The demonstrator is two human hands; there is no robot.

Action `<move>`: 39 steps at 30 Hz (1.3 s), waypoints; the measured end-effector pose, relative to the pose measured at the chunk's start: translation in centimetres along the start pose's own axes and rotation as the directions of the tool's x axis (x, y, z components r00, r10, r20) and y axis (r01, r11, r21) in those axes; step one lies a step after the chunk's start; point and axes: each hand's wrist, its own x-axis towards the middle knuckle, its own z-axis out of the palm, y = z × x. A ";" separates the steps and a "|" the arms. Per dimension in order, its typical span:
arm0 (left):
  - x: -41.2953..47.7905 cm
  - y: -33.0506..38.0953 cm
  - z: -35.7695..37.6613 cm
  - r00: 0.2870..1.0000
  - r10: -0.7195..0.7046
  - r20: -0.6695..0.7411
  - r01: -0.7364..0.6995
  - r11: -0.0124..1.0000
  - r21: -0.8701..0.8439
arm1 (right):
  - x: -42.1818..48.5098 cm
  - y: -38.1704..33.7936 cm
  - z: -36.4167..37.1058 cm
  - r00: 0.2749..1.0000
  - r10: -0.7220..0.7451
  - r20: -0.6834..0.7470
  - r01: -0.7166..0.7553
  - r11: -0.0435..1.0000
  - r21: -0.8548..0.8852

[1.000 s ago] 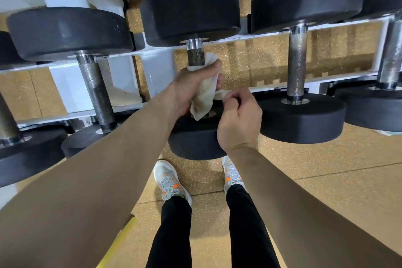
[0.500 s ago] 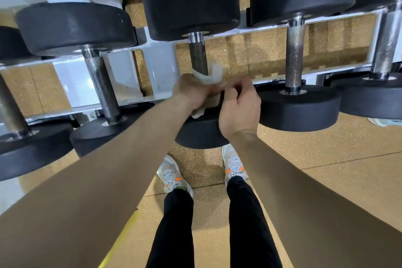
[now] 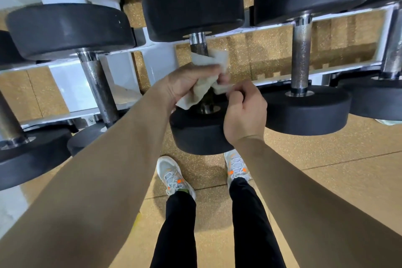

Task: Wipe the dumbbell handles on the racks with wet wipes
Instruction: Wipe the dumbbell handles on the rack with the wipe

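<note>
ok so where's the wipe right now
The wipe is centre of the head view, round the middle dumbbell handle, gripped by the left hand, the right hand pinching one end.

Left hand: our left hand [image 3: 185, 85] grips the wet wipe [image 3: 208, 72] round the middle dumbbell handle [image 3: 199, 47].
Right hand: our right hand [image 3: 243, 111] pinches the wipe's end.

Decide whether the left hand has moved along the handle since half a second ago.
Yes. The left hand and its wipe have slid up the handle toward the far weight, leaving less bare metal showing there.
</note>
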 end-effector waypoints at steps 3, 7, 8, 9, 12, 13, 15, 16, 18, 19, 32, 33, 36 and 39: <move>-0.6 -0.5 -0.3 0.990 -0.140 -0.004 0.136 0.955 0.262 | 0.0 0.0 0.0 1.000 -0.015 -0.001 0.015 1.000 -0.011; -0.4 -1.3 0.4 0.949 -0.153 -0.274 0.236 0.924 0.300 | 0.2 0.1 0.1 1.000 -0.006 -0.008 0.006 1.000 -0.012; -0.1 -1.6 1.3 0.897 -0.111 -0.428 0.256 0.920 0.297 | 0.1 0.0 0.1 1.000 -0.006 -0.010 0.006 1.000 -0.004; 0.1 -1.8 2.1 0.812 -0.063 -0.580 0.263 0.927 0.266 | 0.0 0.0 0.1 1.000 -0.009 -0.013 0.009 1.000 0.002; 1.2 -1.5 4.5 0.604 -0.088 -0.792 0.225 0.972 0.064 | 0.0 0.1 0.1 1.000 -0.018 -0.022 0.018 1.000 -0.007; 1.5 -1.4 4.9 0.572 -0.098 -0.814 0.184 0.983 0.011 | 0.0 0.2 0.2 1.000 -0.020 -0.022 0.020 1.000 -0.008; 2.4 -0.8 5.0 0.571 -0.106 -0.814 0.128 0.991 -0.039 | 0.1 0.3 0.3 0.999 -0.026 -0.026 0.026 1.000 -0.006; 2.7 -0.3 4.7 0.586 -0.097 -0.805 0.094 0.994 -0.051 | 0.1 0.4 0.3 0.999 -0.027 -0.027 0.027 1.000 -0.006; 2.9 1.1 3.6 0.672 -0.044 -0.740 -0.032 0.996 -0.088 | 0.2 0.5 0.3 0.999 -0.030 -0.030 0.030 1.000 0.002; 2.9 1.7 2.7 0.746 0.008 -0.666 -0.089 0.992 -0.087 | 0.1 0.6 0.3 0.999 -0.033 -0.024 0.034 0.999 0.006; -0.8 -2.2 -0.9 0.999 -0.042 -0.013 0.043 0.884 0.466 | 0.2 0.2 0.0 0.999 -0.049 0.008 0.049 0.999 -0.021; -0.9 -2.5 -1.2 0.999 -0.035 -0.019 0.040 0.874 0.485 | 0.2 0.2 -0.1 0.999 -0.048 0.007 0.049 0.999 -0.023; -1.5 -3.4 -1.9 0.992 -0.003 -0.128 0.069 0.855 0.515 | 0.2 0.3 0.0 0.999 -0.043 0.005 0.043 0.999 -0.027; -1.1 -3.2 -1.2 0.996 0.010 -0.090 0.030 0.901 0.433 | 0.2 0.2 0.0 0.999 -0.033 0.010 0.033 0.999 -0.019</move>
